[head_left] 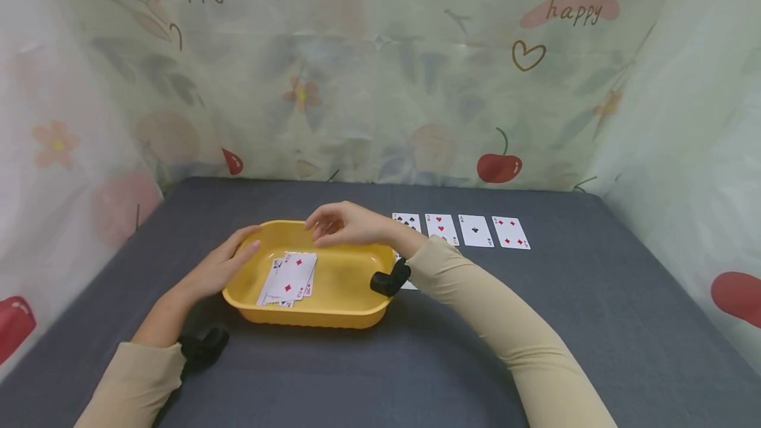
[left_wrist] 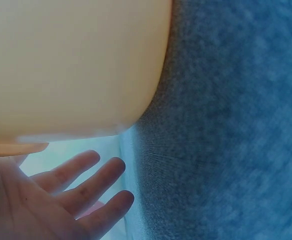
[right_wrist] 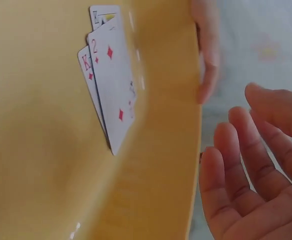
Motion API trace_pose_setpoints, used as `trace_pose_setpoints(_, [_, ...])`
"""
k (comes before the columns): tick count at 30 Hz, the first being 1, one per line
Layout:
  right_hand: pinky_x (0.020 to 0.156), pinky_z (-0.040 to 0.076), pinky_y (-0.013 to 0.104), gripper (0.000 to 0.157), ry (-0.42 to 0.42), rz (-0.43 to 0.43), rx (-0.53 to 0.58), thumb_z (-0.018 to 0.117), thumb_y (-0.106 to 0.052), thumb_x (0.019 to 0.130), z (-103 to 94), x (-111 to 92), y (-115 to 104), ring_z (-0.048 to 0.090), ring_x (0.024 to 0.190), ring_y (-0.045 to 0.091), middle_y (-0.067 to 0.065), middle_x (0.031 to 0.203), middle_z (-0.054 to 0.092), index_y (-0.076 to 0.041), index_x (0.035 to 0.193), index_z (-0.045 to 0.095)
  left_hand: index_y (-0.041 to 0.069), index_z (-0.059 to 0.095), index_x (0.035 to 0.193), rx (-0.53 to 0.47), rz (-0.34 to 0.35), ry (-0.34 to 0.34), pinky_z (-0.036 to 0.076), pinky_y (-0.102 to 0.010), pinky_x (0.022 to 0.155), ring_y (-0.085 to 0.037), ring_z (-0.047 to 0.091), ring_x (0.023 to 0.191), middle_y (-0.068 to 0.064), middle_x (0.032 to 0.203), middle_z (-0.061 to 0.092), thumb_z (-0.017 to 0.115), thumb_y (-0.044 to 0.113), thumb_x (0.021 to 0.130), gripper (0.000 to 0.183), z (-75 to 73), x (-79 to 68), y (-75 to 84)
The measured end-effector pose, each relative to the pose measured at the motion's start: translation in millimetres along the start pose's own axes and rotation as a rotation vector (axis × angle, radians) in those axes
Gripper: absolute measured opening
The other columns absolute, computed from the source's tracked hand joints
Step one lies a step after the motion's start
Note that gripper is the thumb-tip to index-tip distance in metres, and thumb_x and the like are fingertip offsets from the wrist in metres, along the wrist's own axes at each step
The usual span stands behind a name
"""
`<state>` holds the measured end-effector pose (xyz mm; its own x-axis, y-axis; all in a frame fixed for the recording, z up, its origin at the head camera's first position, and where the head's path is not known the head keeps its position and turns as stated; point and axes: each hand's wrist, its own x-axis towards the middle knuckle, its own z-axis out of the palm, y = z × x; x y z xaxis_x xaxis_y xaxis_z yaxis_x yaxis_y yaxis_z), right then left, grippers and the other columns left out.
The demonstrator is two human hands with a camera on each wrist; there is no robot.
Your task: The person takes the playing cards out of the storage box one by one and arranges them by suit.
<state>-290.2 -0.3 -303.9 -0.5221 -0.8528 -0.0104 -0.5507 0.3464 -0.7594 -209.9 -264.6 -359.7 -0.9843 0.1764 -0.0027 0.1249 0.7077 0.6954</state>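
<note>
Basin [head_left: 306, 319], yellow, rounded oblong, standing left of centre on the dark desk [head_left: 333, 375]. Contents: loose pile of playing cards [head_left: 294, 276] at the basin's left end, two of diamonds topmost, king of diamonds showing beneath. Left hand [head_left: 220, 269]: at the basin's left rim, fingers extended, grip not clenched. Right hand [head_left: 347, 224]: over the basin's far rim, fingers loosely bent, grip slack, nothing held. Further items, toward the desk's far edge, right of the basin: four face-up cards in a row, namely black-suited card [head_left: 407, 218] partly hidden by the right wrist, heart card [head_left: 441, 226], club card [head_left: 475, 231], diamond card [head_left: 511, 232].
</note>
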Motion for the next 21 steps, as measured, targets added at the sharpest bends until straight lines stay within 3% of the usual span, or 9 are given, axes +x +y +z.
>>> trace_pose_setpoints(12, [0.094,0.045,0.02,0.038,-0.202,0.025,-0.018,0.064,-0.007,0.087,23.7,33,2,0.057,0.109,0.02,0.015,0.119,0.061,-0.002,0.124,0.055,0.007,0.022,0.146,0.014,-0.023,-0.01,0.025,-0.062,0.106,-0.043,0.031,0.132,-0.025,0.149,0.025,0.033,0.045,0.1,0.061,0.3,0.4,2.9])
trace_pose_setpoints(21, [0.087,0.046,0.018,0.042,-0.243,0.069,-0.072,0.065,-0.005,0.085,36.2,51,12,0.058,0.102,0.016,0.009,0.119,0.06,-0.007,0.125,0.054,0.007,0.023,0.146,0.006,-0.017,-0.006,0.026,-0.061,0.105,-0.043,0.031,0.132,-0.025,0.149,0.025,0.034,0.044,0.1,0.06,-0.5,0.0,1.7])
